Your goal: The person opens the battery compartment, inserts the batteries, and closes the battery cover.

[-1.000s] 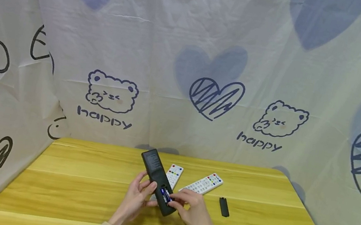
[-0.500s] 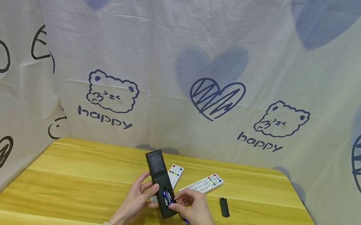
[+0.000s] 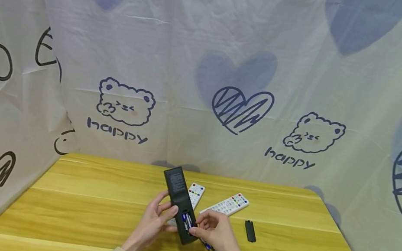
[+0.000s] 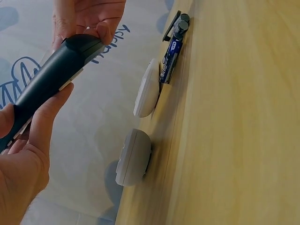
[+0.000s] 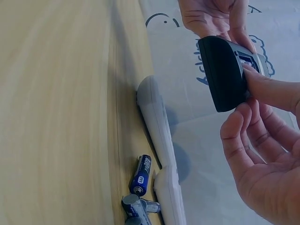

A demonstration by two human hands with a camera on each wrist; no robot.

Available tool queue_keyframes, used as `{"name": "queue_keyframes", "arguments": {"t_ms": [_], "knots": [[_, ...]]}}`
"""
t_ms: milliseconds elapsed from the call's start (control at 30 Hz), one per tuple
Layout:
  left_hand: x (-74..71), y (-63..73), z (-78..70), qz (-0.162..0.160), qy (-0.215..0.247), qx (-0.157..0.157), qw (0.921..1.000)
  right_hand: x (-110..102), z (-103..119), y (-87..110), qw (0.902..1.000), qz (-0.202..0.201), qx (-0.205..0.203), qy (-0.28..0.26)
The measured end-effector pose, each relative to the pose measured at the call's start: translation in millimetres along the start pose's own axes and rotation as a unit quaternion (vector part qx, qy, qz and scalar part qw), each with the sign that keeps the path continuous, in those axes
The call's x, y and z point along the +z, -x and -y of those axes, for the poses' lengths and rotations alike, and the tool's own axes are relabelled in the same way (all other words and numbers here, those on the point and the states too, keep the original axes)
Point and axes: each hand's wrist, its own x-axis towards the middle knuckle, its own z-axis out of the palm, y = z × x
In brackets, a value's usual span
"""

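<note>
My left hand [image 3: 153, 220] holds a black remote control [image 3: 177, 188] off the table, its back turned up and tilted. The battery bay in its lower end is uncovered, and blue-and-silver batteries [image 3: 187, 220] lie in it. My right hand [image 3: 218, 234] is at that end: in the right wrist view its thumb [image 5: 269, 91] presses into the bay while curled fingertips meet the remote's edge. The left wrist view shows the left fingers [image 4: 44, 115] under the remote and the thumb on its other side. A black battery cover [image 3: 250, 231] lies on the table to the right.
Two white remote controls lie behind my hands, one [image 3: 196, 192] partly hidden by the black remote, the other [image 3: 229, 204] slanting right. Several loose AAA batteries [image 5: 140, 176] lie on the wooden table [image 3: 92, 213] below my right hand. A printed cloth [image 3: 194, 67] hangs at the back and sides.
The black remote and both hands have shifted slightly right. The right index finger has lifted away from the bay, leaving the thumb there. Loose batteries under the right hand have come into sight.
</note>
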Motion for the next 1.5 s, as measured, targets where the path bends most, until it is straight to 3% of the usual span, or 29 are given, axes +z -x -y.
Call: {"name": "queue_keyframes", "arguments": {"t_ms": [667,1133,1500], "knots": [[-0.8,-0.7,0.8,0.006,0.001,0.004,1.0,2.7,0.8,1.4,0.9981,0.01,0.021,-0.058],[-0.7,-0.2,0.3,-0.001,-0.003,0.001,1.0,4.2,2.2,1.4,0.9978,0.011,0.044,-0.05],[2.0,-0.7,1.8,-0.006,-0.002,-0.012,0.9999,-0.2,0.8,1.4,0.9978,0.049,0.018,-0.04]]}}
